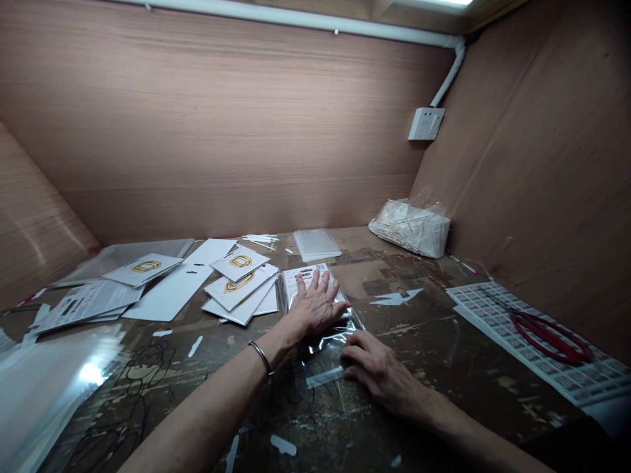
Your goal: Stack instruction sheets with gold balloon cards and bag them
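- Right hand (379,369), nearest to camera: lies palm down on the near end of a clear sleeve (325,355), fingers loosely together and curled toward a white adhesive strip (324,377); fingertips touch or sit just beside the strip, cannot tell if they pinch it.
- Left hand (315,303), just beyond it: fingers spread, palm pressed flat on a printed card (302,279) that sits in the far part of the sleeve; bracelet (261,357) on the wrist.
- Key relation: sleeve's long axis runs near to far, open flap end toward the person. Card lies far of the right hand, under the left; strip lies left of the right hand's fingertips. Right hand is nearer the flap, left is nearer the card.
- Left of the sleeve, on the surface (424,335): loose pile of white cards with gold emblems (239,282), more sheets further left.
- Right edge: label sheet (532,341) with red scissors (547,335) lying on it, well apart from both hands.
- Far: stack of clear sleeves (316,243), and a bagged white bundle (411,226) in the far right corner.
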`<state>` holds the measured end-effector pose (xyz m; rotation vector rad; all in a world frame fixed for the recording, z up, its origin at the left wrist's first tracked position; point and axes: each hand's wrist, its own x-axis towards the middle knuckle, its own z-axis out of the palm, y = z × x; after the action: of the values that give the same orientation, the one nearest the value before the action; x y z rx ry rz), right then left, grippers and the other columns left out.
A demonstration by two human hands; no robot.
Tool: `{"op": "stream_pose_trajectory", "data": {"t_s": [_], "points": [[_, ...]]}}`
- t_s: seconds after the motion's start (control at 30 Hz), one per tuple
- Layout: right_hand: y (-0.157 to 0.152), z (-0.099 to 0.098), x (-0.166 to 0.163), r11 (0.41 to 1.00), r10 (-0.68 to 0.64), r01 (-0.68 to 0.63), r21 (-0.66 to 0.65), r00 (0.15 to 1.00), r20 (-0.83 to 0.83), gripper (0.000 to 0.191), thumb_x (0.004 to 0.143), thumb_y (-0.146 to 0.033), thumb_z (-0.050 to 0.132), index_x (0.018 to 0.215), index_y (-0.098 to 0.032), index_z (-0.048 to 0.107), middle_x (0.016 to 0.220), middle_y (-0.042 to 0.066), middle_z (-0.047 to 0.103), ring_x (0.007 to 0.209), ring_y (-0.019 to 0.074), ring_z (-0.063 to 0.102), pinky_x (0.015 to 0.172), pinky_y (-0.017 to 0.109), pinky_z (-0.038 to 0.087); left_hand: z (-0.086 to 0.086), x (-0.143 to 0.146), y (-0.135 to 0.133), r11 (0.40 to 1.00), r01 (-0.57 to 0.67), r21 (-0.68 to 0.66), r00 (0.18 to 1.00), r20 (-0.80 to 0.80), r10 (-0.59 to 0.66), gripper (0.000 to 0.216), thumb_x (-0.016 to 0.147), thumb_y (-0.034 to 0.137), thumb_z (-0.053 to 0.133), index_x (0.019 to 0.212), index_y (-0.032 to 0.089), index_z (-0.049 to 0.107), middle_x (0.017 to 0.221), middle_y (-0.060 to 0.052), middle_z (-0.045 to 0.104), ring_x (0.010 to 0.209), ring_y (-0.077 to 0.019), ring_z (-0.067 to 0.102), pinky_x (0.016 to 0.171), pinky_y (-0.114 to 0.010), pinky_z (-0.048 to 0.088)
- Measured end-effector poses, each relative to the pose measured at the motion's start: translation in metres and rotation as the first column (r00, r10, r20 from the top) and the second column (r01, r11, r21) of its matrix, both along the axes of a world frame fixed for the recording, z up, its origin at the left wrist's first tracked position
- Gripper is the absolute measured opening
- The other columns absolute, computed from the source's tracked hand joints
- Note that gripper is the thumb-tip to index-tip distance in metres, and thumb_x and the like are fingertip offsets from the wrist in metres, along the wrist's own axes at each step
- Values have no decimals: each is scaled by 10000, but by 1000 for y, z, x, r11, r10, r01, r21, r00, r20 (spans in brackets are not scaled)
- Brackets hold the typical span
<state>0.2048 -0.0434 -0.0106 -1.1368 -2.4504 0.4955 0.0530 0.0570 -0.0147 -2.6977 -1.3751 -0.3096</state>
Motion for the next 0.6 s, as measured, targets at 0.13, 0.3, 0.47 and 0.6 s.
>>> {"op": "stream_pose_trajectory", "data": {"t_s": [0.13,0.3,0.47,0.6], "points": [[5,-5,-3,999,-20,18,50,999,31,102,782,-128,399,715,-113,474,778,51,448,723,128,385,632,249,335,2,0,-1,1000,-4,-5,1000,-4,4,663,770,552,12,1215,164,312,1295,-143,242,1197,-322,115,863,-606,39],[13,-17,2,971,75,-98,219,991,112,126,742,-60,335,683,-108,436,718,66,452,674,143,346,603,282,292,3,1,-2,1000,-6,-22,1000,-11,6,675,762,560,2,1221,169,305,1300,-139,232,1202,-320,91,862,-608,46],[24,-4,-2,990,88,-98,103,991,103,102,758,-114,363,666,-121,407,674,40,466,621,118,371,566,249,300,3,1,-3,999,-15,-34,1000,-9,15,677,763,560,2,1224,167,303,1305,-136,223,1207,-312,70,874,-599,13],[-2,20,1,991,87,-74,-110,989,122,96,752,-149,430,658,-140,418,657,-7,504,606,88,439,540,201,334,4,0,-4,999,-5,-38,1000,3,5,676,760,566,2,1219,177,309,1307,-128,223,1210,-306,68,878,-597,22]]}}
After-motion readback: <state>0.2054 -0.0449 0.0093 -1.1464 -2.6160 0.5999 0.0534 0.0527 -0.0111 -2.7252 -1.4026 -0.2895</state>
